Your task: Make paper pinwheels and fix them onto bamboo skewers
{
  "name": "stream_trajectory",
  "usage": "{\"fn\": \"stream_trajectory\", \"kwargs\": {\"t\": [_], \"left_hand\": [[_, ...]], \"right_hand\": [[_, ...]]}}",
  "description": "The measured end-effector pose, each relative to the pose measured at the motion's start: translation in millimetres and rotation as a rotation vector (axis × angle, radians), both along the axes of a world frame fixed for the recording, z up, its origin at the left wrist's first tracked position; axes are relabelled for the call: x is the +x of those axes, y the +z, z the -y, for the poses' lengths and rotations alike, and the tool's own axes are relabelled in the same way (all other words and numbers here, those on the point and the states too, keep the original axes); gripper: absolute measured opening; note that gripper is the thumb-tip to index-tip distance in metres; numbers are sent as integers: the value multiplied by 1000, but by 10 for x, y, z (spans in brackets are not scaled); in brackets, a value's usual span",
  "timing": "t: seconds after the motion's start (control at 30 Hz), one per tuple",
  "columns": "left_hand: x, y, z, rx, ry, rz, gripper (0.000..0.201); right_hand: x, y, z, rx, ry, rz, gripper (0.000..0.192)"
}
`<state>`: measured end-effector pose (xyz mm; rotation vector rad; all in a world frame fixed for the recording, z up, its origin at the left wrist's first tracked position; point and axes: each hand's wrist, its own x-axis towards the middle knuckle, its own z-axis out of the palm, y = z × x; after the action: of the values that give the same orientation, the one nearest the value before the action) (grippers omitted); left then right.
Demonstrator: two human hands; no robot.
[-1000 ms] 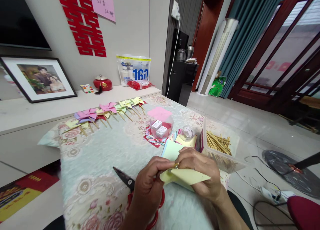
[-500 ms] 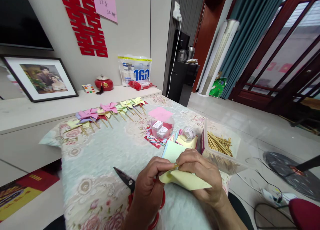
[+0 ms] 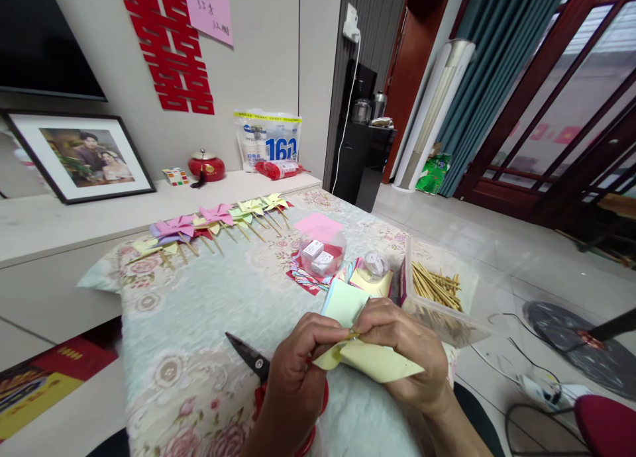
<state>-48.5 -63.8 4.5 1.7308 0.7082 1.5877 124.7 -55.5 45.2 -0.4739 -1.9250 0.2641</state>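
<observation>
While both hands meet low over the worktop point(image 3: 209, 311), the left hand point(image 3: 298, 371) and right hand point(image 3: 402, 351) curl inward, fingertips pinching a pale yellow folded paper piece point(image 3: 377, 363) just above red-handled scissors point(image 3: 258, 367).

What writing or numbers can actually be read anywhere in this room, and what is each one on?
"160": large blue digits on the white bag on the shelf; its smaller print is too blurred to read.
Double-happiness sign: the red paper cutout on the wall.
Handwriting on the pink note: too small to read.
Small white boxes in the clear tub: print unreadable.
</observation>
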Motion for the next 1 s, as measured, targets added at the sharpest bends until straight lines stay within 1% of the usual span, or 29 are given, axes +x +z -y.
{"fn": "stream_trajectory", "kwargs": {"t": [0.3, 0.6, 0.73, 0.83, 1.0], "left_hand": [[17, 14, 22, -3, 13, 0, 32], [17, -20, 28, 5, -1, -15, 33], [12, -3, 26, 26, -2, -63, 31], [1, 19, 22, 60, 6, -107, 29], [-17, 10, 10, 67, -11, -164, 26]], "right_hand": [[12, -46, 9, -2, 3, -20, 25], [19, -13, 10, -7, 0, 9, 26], [31, 3, -12, -9, 20, 23, 24], [42, 8, -11, -17, 0, 73, 24], [66, 17, 12, -64, -4, 147, 29]]}}
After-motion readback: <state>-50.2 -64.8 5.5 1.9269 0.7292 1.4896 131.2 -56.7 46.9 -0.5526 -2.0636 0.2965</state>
